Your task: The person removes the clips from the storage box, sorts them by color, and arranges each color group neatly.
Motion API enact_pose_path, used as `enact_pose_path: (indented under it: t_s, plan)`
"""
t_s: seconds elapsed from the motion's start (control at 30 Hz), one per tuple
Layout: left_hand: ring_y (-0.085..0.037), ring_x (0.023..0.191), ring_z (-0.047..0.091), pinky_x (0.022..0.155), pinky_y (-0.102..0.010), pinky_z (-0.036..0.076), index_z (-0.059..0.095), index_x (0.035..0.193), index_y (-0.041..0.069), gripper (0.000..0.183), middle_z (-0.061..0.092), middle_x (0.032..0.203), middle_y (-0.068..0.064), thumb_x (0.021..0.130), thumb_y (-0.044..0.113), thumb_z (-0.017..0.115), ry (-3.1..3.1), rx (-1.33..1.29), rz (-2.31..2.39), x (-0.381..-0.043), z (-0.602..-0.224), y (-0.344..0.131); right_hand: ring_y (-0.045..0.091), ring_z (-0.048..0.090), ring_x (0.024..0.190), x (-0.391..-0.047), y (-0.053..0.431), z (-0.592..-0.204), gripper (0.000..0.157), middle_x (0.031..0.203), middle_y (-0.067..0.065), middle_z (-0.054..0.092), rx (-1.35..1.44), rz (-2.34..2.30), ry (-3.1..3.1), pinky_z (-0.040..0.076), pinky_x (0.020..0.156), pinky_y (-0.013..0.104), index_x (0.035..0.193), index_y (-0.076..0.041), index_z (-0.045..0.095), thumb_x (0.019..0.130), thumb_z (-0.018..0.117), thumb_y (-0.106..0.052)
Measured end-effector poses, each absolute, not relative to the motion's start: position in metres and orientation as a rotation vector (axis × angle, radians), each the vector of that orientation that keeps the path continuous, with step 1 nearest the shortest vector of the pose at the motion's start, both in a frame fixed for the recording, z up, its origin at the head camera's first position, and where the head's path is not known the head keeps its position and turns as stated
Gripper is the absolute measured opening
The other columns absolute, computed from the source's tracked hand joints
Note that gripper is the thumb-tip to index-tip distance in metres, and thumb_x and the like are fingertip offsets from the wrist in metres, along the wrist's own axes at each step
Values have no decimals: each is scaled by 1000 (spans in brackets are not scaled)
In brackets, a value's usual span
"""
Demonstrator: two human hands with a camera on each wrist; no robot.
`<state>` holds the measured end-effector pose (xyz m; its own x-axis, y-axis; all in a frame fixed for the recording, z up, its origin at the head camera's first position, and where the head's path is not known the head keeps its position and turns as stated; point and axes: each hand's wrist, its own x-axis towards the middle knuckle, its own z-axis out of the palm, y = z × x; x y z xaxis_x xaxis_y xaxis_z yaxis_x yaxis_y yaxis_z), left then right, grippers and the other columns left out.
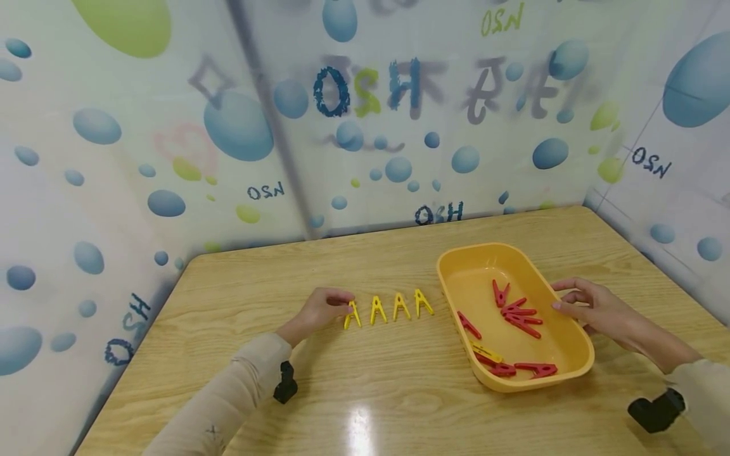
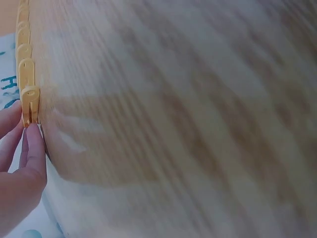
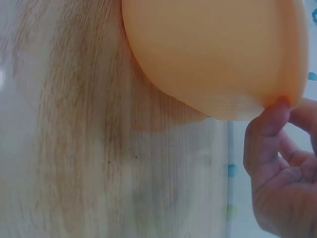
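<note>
My left hand [image 1: 321, 311] pinches the upper end of a yellow clothespin [image 1: 352, 315] between thumb and fingers. That clothespin is the leftmost of a row on the wooden table, its two legs pointing towards me. In the left wrist view, my fingertips hold the clothespin [image 2: 30, 105] at the table's surface, the others lined up beyond it. Several more yellow clothespins [image 1: 402, 306] continue the row rightwards, set apart. My right hand [image 1: 599, 311] grips the right rim of an orange plastic tub [image 1: 456, 253] with thumb and curled fingers; the right wrist view shows its outer wall [image 3: 208, 54].
Inside the tub lie several red clothespins [image 1: 521, 320] and a yellow clothespin [image 1: 486, 352] near its left wall. The wooden table [image 1: 365, 373] meets a patterned curtain [image 1: 353, 171] at the back. Black wrist cameras [image 1: 285, 383] sit under both sleeves.
</note>
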<state>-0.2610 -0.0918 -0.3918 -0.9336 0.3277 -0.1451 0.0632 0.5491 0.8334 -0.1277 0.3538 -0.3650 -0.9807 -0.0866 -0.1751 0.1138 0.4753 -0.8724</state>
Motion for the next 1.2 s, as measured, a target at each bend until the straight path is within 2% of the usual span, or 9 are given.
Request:
enact_pose_path:
  t_s: [0.47,0.73,1.03,1.2]
  plan:
    - [-14,80,57,68,-27,48,66,99,3,21,63,91,-4,79,6,66,2508,354,1337,-263,-394,-92,17,58,73,-128,354,-364,50,92,15,50,12,-1522,2549,51,58,35,126,9,29,91,51,-19]
    - [-17,84,58,71,-28,48,63,104,-1,26,63,95,-8,79,6,65,2494,379,1352,-263,-395,-94,18,58,74,-128,354,-366,51,94,16,49,24,-1530,2517,51,59,36,127,9,27,91,50,-20]
    - [-15,83,57,71,-27,48,62,105,1,28,62,95,-6,78,8,67,2472,347,1330,-263,-392,-96,18,58,74,-128,353,-368,52,94,16,50,14,-1523,2530,51,59,36,126,9,28,91,51,-21]
    - [-19,86,57,72,-30,48,62,106,-1,27,62,98,-11,80,7,65,2476,426,1343,-264,-385,-95,17,58,73,-128,353,-367,52,92,15,51,21,-1516,2538,51,58,36,127,9,28,91,51,-21]
